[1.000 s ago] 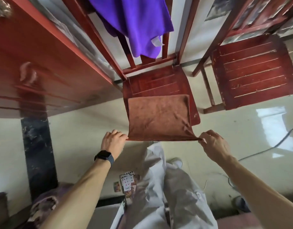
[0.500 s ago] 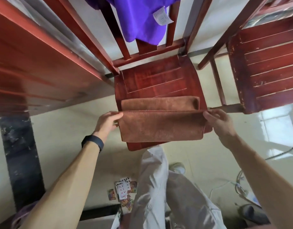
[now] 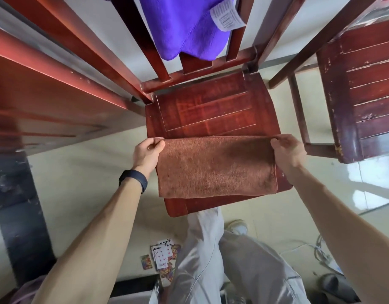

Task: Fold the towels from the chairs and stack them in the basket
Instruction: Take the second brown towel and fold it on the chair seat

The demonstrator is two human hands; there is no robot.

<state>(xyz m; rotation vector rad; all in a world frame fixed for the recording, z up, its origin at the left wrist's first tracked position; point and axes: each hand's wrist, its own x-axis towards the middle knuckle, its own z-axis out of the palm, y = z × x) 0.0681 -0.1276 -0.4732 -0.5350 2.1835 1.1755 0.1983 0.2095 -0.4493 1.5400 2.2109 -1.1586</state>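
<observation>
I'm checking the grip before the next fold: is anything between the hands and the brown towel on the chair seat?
Nothing visible does. The left hand and the right hand each pinch a far corner of the brown towel directly, on the chair seat.

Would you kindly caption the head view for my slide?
Left hand and right hand pinch the far corners of a folded brown towel on a red chair seat; purple towel hangs behind.

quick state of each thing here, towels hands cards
brown towel: folded over, flat on the chair seat
purple towel: unfolded, draped over that chair's back
left hand: pinches the brown towel's far left corner
right hand: grips its far right corner
playing cards: scattered on the floor
</observation>
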